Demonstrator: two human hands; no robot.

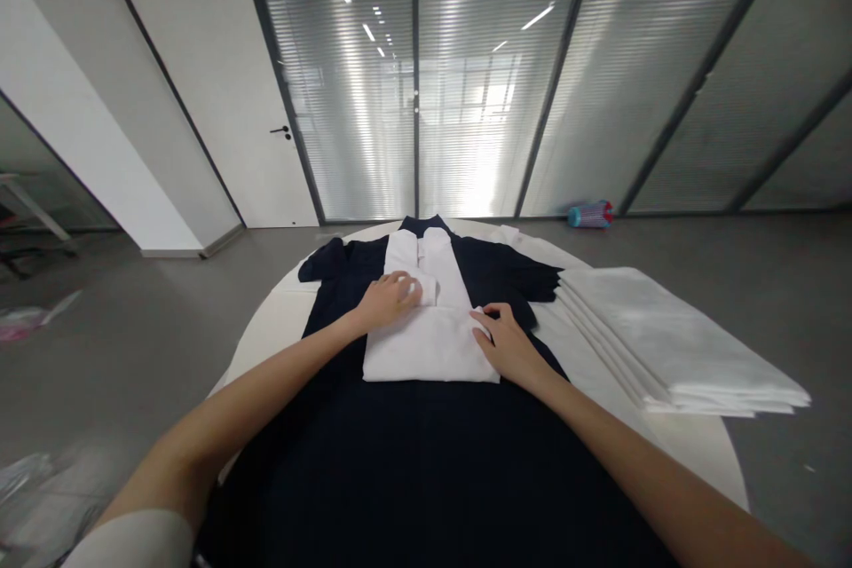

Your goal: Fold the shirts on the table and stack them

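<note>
A white garment (432,346), folded into a neat block with two narrow strips reaching toward the far side, lies on a dark navy short-sleeved garment (426,461). My left hand (390,300) rests over the white garment's left strip, its bent fingers closed around a small flap near the middle. At the right edge of the white garment is my right hand (509,346), with thumb and fingers apart and their tips touching the fabric. The navy garment lies spread out, collar at the far end, sleeves out to both sides.
A stack of folded white cloths (672,337) overhangs the right side of the round white table (266,337). Behind stand glass partitions with blinds (479,124) and a white door (259,106). A blue and red bundle (589,215) lies on the floor. Clear plastic (33,497) lies at lower left.
</note>
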